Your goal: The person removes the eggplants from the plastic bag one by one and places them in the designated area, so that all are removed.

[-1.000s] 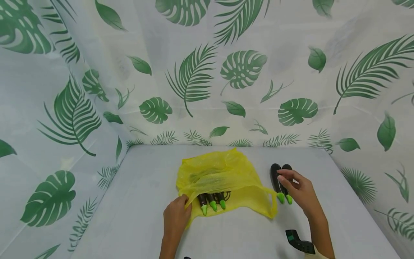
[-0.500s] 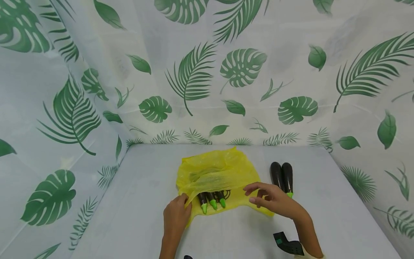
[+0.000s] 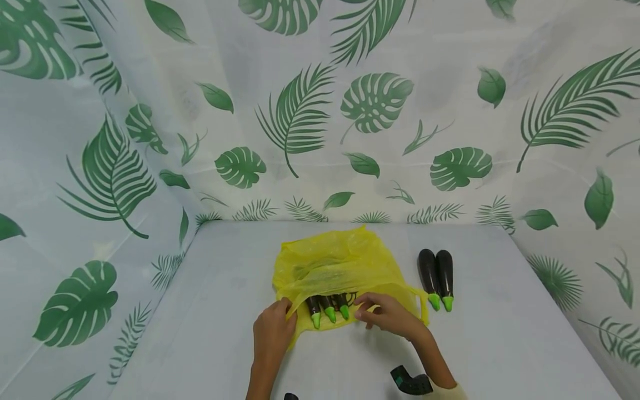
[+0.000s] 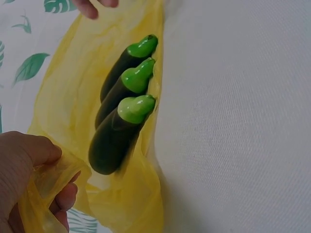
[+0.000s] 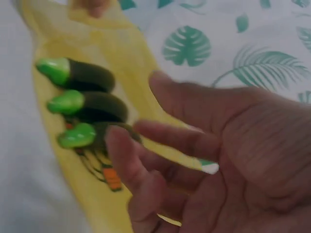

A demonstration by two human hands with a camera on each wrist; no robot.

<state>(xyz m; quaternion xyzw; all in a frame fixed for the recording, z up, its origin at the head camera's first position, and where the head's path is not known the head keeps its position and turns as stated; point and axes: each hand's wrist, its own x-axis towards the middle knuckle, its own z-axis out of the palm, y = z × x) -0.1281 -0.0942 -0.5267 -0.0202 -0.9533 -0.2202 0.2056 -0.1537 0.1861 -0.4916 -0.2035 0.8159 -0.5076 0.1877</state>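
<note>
A yellow plastic bag lies on the table with its mouth toward me. My left hand pinches the bag's edge at the left, and the left wrist view shows thumb and fingers closed on the yellow film. Inside the mouth lie three toy eggplants, dark with bright green stems pointing out. My right hand hovers just right of them, its fingers loosely bent and holding nothing. In the right wrist view, the fingers overlap the nearest eggplant; whether they touch it I cannot tell.
Two more toy eggplants lie side by side on the white table, right of the bag. A bag handle loop reaches close to their stems. Leaf-print sheeting stands behind the table and along both sides.
My right hand has moved left from above the two eggplants on the right to the bag's mouth. Those two are fully uncovered now. My left hand keeps its hold on the bag.
</note>
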